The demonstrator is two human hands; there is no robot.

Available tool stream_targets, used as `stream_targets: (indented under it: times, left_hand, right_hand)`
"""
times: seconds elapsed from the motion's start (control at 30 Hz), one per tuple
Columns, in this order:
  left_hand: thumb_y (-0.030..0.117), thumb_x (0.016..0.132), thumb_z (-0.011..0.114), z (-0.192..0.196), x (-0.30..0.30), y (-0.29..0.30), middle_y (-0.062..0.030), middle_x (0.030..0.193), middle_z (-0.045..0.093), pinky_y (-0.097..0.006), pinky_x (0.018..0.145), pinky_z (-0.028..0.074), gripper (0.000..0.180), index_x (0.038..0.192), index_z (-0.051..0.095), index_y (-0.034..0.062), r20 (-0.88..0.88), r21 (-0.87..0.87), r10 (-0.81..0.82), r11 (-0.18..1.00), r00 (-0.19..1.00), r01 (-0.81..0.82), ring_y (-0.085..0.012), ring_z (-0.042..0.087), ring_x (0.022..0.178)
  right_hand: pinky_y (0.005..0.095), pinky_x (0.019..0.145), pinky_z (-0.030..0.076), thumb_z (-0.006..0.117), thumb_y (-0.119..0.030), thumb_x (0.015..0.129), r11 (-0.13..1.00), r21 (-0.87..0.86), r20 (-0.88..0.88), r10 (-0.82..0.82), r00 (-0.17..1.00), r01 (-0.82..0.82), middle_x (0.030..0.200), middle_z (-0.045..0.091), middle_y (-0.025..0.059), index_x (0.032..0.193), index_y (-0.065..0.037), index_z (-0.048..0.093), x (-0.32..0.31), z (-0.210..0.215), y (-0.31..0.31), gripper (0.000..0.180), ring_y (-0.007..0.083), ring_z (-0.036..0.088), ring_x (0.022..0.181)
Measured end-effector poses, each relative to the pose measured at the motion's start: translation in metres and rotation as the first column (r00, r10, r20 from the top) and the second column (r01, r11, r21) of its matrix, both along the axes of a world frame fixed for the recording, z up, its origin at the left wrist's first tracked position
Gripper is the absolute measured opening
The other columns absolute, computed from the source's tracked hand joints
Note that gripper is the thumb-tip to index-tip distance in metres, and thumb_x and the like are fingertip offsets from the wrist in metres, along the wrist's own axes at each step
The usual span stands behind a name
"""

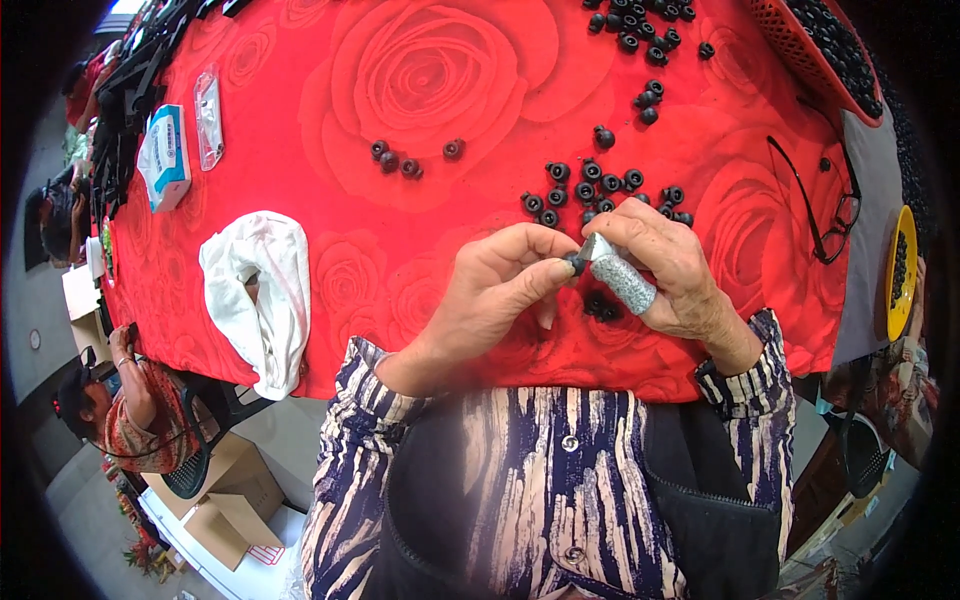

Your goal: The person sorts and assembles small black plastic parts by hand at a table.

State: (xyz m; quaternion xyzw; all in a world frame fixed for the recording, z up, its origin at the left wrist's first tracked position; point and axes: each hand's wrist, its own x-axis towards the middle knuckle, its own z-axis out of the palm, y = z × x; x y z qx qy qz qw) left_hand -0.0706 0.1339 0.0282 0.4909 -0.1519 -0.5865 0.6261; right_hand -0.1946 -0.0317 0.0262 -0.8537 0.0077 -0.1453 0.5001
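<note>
Between the thumb and forefinger of my left hand (490, 285) is a small round black part (574, 262). My right hand (680, 270) grips a short-bladed knife (625, 283) whose handle is wrapped in silvery material. The blade's tip is at the black part, close against my left fingertips. Just beyond my hands lies a loose cluster of similar black knobs (557, 172), each with a hole or collar. A few dark bits (601, 306) rest under my right hand, partly hidden. Several more knobs (410, 168) sit apart, farther left.
A red rose-patterned cloth (430, 80) covers the table. At far right stands a red basket (790, 50) of black parts, with eyeglasses (835, 225) and a yellow bowl (901, 270) nearer. Left are a white cloth (285, 320) and a tissue pack (167, 160). Another person (150, 420) sits left.
</note>
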Motion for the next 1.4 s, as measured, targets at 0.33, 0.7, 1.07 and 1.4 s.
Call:
stream_targets:
  times: [0.33,0.7,1.07,1.4]
  left_hand:
    - [0.011,0.091,0.054,-0.006,0.002,-0.001,-0.0043,0.079,0.056,-0.022,0.050,0.048,0.018,0.102,0.056,-0.0030,-0.262,-0.041,0.103,0.992,0.960,-0.118,-0.0084,0.052,0.061]
    - [0.014,0.092,0.052,-0.006,-0.005,0.001,-0.0043,0.082,0.055,-0.022,0.047,0.045,0.020,0.105,0.055,-0.0012,-0.477,-0.088,0.017,0.994,0.879,-0.067,-0.0064,0.048,0.060]
    - [0.017,0.093,0.052,-0.012,-0.007,-0.002,-0.0023,0.078,0.054,-0.021,0.043,0.042,0.023,0.105,0.055,-0.0020,-0.473,-0.124,-0.086,0.992,0.877,0.030,-0.0060,0.049,0.059]
    - [0.007,0.086,0.060,0.003,0.017,-0.001,-0.0019,0.076,0.058,-0.020,0.050,0.042,0.013,0.097,0.059,-0.0007,0.263,-0.072,0.266,0.964,0.927,-0.256,-0.0054,0.052,0.062]
  right_hand:
    - [0.0370,0.057,0.047,0.064,-0.003,0.071,0.973,-0.054,0.039,0.229,0.973,-0.226,0.080,0.053,0.0139,0.099,0.000,0.054,0.001,-0.001,0.000,0.030,0.0294,0.056,0.067]
    - [0.0310,0.051,0.044,0.072,-0.005,0.065,0.995,-0.065,0.174,-0.066,0.982,0.078,0.074,0.055,0.0090,0.103,0.001,0.058,0.001,0.001,0.010,0.042,0.0218,0.055,0.060]
    - [0.0318,0.048,0.043,0.069,-0.005,0.057,0.947,-0.303,0.393,0.023,0.919,0.106,0.071,0.054,0.0087,0.104,0.006,0.059,-0.003,-0.004,0.015,0.049,0.0207,0.055,0.056]
    - [0.0333,0.047,0.042,0.070,-0.004,0.067,0.930,-0.333,0.334,-0.037,0.942,0.155,0.065,0.048,0.0070,0.085,-0.002,0.055,0.000,-0.008,0.013,0.024,0.0225,0.052,0.054]
